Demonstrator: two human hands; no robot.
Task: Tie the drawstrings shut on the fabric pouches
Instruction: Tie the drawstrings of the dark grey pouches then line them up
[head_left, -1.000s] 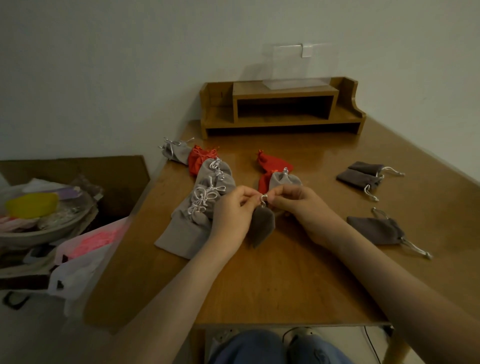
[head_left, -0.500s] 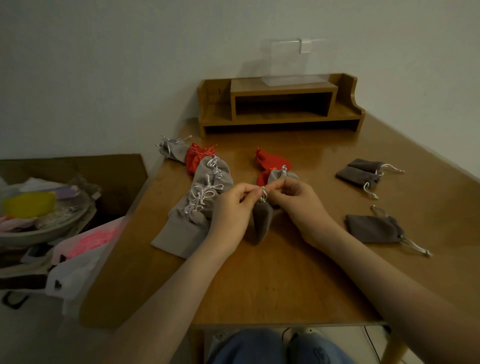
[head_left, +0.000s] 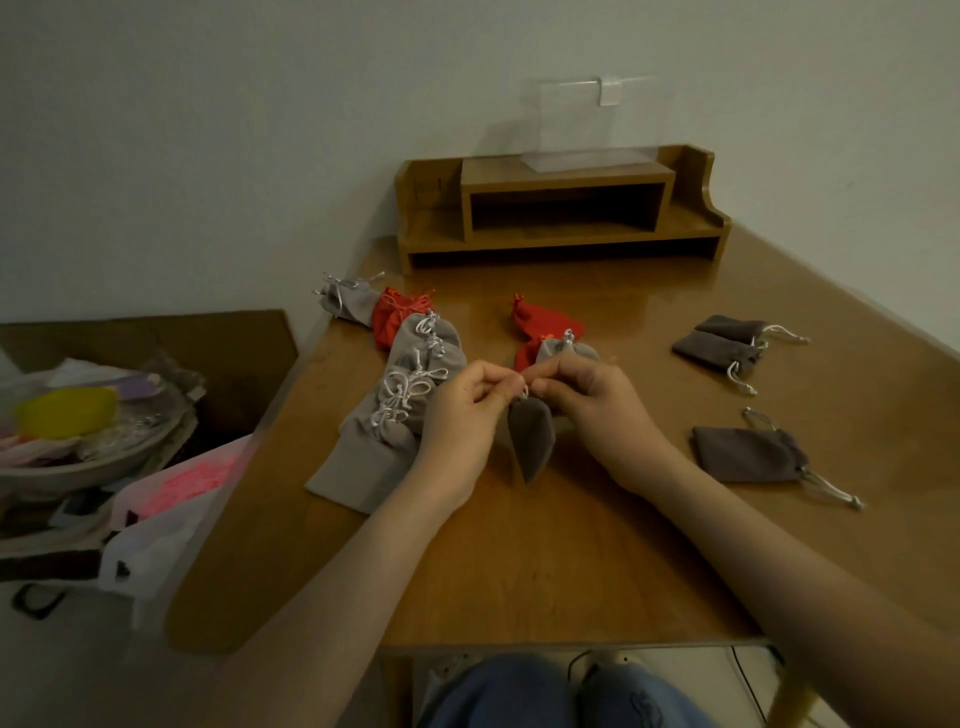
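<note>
**Both hands pinch the string of one grey pouch above the table**

The left hand (head_left: 462, 415) and the right hand (head_left: 587, 400) meet in the middle, just above the table (head_left: 545, 561). Each grip is closed: the fingertips and thumb pinch the white drawstring (head_left: 523, 391) at the mouth of a dark grey pouch (head_left: 532, 441). The pouch hangs from the string between the two hands. Its lower tip is near the wood or touching it; I cannot tell which. I think it is held up like this so that its own weight gathers the neck while the knot is made.

The other pouches seem sorted by their state. At the left, a pile of light grey pouches (head_left: 410, 384) lies with bows of white string on the necks, so these look finished. A red pouch (head_left: 389, 322) lies behind the pile, and a second red pouch (head_left: 545, 322) lies just behind the hands. At the right, well apart, two dark pouches (head_left: 719, 345) lie together and a single dark pouch (head_left: 745, 454) lies nearer. Their strings are loose, so I judge that they wait for tying.

The table is glossy brown wood and stands in a corner of pale walls. At its far edge stands a wooden desk shelf (head_left: 561, 208) with a clear plastic stand (head_left: 587, 130) on top. Left of the table, lower down, are a bowl (head_left: 78, 467) of mixed things and some plastic bags (head_left: 166, 499).
</note>
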